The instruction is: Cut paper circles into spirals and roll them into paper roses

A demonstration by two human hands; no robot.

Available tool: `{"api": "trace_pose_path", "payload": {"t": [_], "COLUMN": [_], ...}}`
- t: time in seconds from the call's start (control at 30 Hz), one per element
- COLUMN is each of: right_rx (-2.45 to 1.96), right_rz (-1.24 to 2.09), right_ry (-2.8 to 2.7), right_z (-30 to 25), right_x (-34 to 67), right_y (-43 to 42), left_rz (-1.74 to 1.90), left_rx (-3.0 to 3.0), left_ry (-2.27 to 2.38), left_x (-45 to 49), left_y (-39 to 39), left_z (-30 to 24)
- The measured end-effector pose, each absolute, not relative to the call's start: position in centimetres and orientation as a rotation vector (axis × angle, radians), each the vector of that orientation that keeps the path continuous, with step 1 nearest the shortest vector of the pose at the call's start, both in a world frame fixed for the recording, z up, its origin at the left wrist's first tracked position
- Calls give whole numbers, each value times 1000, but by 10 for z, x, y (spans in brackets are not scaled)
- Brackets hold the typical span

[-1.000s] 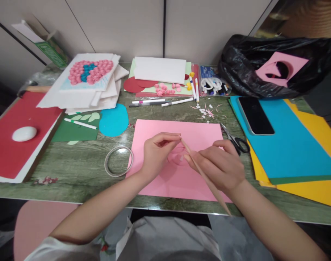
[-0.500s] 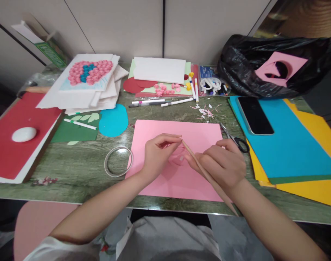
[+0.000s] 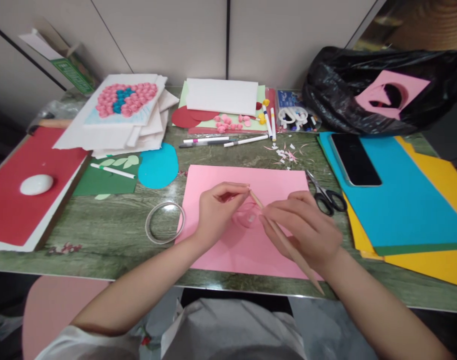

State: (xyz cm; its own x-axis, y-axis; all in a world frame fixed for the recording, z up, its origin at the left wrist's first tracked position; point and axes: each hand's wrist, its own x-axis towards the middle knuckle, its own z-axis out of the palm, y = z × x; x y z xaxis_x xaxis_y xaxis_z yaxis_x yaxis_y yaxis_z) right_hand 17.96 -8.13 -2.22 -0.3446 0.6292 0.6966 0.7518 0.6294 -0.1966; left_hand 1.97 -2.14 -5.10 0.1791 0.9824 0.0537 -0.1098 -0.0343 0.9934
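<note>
Over a pink paper sheet [image 3: 213, 255], my two hands meet at the tip of a thin wooden stick [image 3: 288, 245]. My right hand [image 3: 307, 227] is closed around the stick, which slants down past the wrist to a pointed end. With thumb and fingers pinched at the stick's upper tip, my left hand [image 3: 219, 210] holds the end of a curled pink paper piece [image 3: 247, 215]. Its loops hang between the hands and blend with the sheet below. Black-handled scissors [image 3: 326, 196] lie right of the sheet, and a tape roll [image 3: 150, 232] rests at its left edge.
A phone [image 3: 356, 160] lies on blue paper [image 3: 408, 200] at right. Behind are paper scraps [image 3: 284, 154], markers [image 3: 247, 141] and a black plastic bag [image 3: 333, 95]. At left are a blue paper disc [image 3: 158, 166], a white oval object [image 3: 36, 184] and a pink-and-blue flower picture [image 3: 125, 100].
My right hand's fingers have shifted and straightened along the stick, and its lower end has swung slightly left. More of the scissors shows. My left hand keeps its pinch.
</note>
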Motion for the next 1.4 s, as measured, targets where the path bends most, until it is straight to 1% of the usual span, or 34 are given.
{"api": "trace_pose_path", "payload": {"t": [0.1,0.23,0.47,0.87,0.93,1.1,1.17,1.23,1.4], "right_rx": [-992,-1039,-1045,-987,-1013,-1017,-1030,-1043,-1023], "right_rz": [-182,-137,-236,-468,-423,-148,-105,-114,-282], "right_ry": [-2130,-2241,-2251,-2162,-2148,-2066,-2037,-2022,-2009], "right_z": [-18,-9,-5,-13,-14,-19,-21,-23,-22], "right_x": [183,184,184,180,179,178,178,178,177], "right_y": [-83,-86,-86,-80,-80,-81,-82,-83,-81], "left_rz": [1153,1161,1159,1116,1113,1135,1148,1163,1190], "left_rx": [1262,1259,1230,1228,1235,1258,1262,1263,1274], "left_ry": [994,1015,1001,1005,1013,1035,1044,1051,1035], "left_x": [18,17,19,20,20,18,17,17,17], "left_y": [-21,-21,-23,-26,-25,-22,-20,-19,-20], "left_z": [-49,-47,-47,-50,-50,-48,-47,-46,-46]}}
